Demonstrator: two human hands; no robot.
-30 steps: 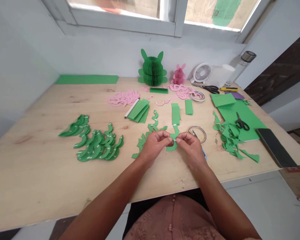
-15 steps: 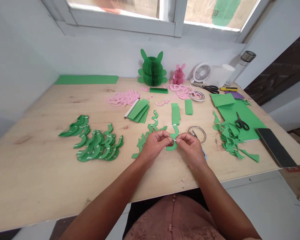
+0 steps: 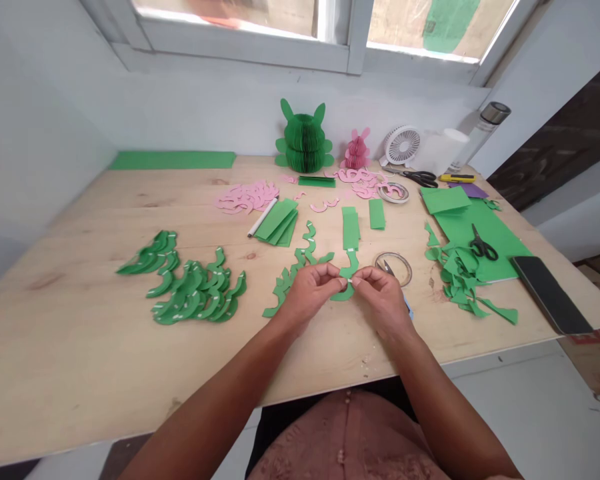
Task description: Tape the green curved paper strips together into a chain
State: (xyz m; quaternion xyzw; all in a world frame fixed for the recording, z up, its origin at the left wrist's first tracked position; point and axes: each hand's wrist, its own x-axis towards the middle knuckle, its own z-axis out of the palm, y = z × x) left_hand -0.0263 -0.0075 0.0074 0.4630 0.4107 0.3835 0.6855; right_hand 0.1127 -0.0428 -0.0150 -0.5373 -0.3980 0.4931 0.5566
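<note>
Over the middle of the wooden table [image 3: 80, 347], my left hand [image 3: 307, 290] and my right hand [image 3: 380, 297] meet with pinched fingertips. Between them they hold a curved green paper cutout [image 3: 349, 267], with a small white bit of tape at the fingertips. A clear tape roll [image 3: 395, 265] lies just beyond my right hand. More loose green cutouts [image 3: 293, 270] lie right behind my left hand.
A pile of taped green cutouts [image 3: 190, 293] lies at the left. Green strips [image 3: 279, 221], pink cutouts [image 3: 247, 195], green and pink paper figures [image 3: 304, 137], a fan [image 3: 403, 143], scissors [image 3: 480, 243], green scraps [image 3: 463, 283] and a phone [image 3: 550, 293] fill the back and right.
</note>
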